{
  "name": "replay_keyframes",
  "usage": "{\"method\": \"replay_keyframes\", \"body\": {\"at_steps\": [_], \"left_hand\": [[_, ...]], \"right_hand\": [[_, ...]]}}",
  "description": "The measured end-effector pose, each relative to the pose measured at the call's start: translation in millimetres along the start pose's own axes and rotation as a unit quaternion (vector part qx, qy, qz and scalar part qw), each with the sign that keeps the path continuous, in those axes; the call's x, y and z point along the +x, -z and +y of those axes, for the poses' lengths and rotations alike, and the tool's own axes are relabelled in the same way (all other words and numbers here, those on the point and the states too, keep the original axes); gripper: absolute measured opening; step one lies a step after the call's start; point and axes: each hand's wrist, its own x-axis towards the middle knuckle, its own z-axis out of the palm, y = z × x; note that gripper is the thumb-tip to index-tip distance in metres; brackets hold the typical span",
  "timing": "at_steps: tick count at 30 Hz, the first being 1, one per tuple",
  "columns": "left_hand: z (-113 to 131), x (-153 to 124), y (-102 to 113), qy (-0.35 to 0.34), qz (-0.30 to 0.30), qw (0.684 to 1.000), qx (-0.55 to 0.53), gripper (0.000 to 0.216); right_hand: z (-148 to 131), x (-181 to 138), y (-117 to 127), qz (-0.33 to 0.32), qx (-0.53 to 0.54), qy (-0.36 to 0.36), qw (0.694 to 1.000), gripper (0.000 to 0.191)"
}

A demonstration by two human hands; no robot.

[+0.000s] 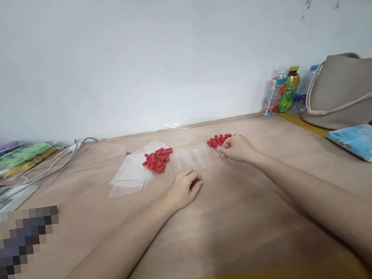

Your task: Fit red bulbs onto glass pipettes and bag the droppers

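My left hand (187, 188) rests on the table, fingers loosely curled with a gap between thumb and fingers, and nothing visible in it. Just beyond it lies a row of thin clear tubes (191, 158). Left of the tubes sits a heap of red rubber bulbs (157, 160), partly on clear plastic zip bags (131, 173). My right hand (238, 148) is closed in a pinch over a row of red-bulbed droppers (217, 140), apparently on one dropper. Its fingers hide part of that row, and the clear stems show below the fingertips.
Drink bottles (289, 90) and a grey bag (352, 87) stand at the back right, with a blue packet (369, 142) in front. Cables (69, 156), a white power strip (17, 198) and packaged green and purple items (22, 157) lie left. A wall (162, 56) closes the back.
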Motion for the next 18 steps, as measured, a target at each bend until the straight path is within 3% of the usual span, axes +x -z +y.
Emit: {"method": "replay_keyframes", "body": {"at_steps": [6,18], "left_hand": [[-2,-2,1,-0.013,0.000,1.000,0.009,0.011],[0,-1,3,-0.002,-0.012,1.000,0.008,0.011]], "right_hand": [[-9,29,-28,0.055,-0.103,-0.075,0.990,0.029],[-8,32,-39,0.012,-0.128,-0.114,0.985,0.041]]}}
